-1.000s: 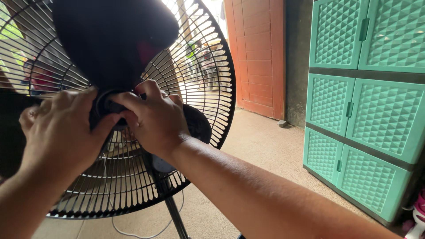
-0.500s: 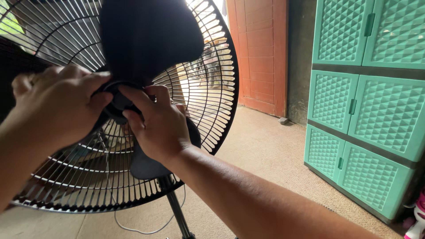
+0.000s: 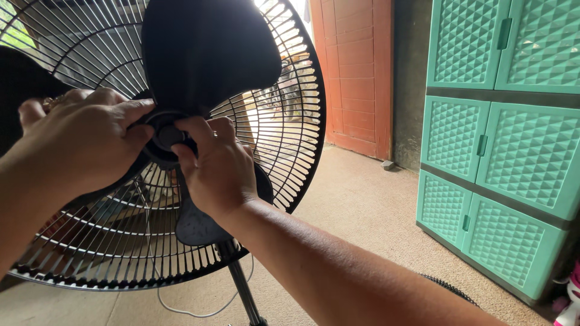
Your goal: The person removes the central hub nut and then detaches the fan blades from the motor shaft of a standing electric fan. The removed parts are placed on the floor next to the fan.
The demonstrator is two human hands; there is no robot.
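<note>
A black stand fan fills the left half of the head view, its front cover off. Three black blades point(image 3: 208, 51) show before the rear wire grille point(image 3: 290, 139). My left hand point(image 3: 81, 142) grips the blade hub from the left. My right hand point(image 3: 217, 172) pinches the small round cap point(image 3: 168, 135) at the hub's centre with thumb and fingers. The lower blade is partly hidden behind my right hand.
The fan's pole point(image 3: 241, 290) drops to a tan floor, with a white cable point(image 3: 181, 308) looping behind it. A teal plastic cabinet point(image 3: 501, 139) stands at the right. A red-brown door point(image 3: 359, 72) lies beyond. A curved black wire piece point(image 3: 450, 288) lies on the floor.
The fan head has shifted right and up in view. Both hands stay at the hub, and my right fingers have turned around the centre cap.
</note>
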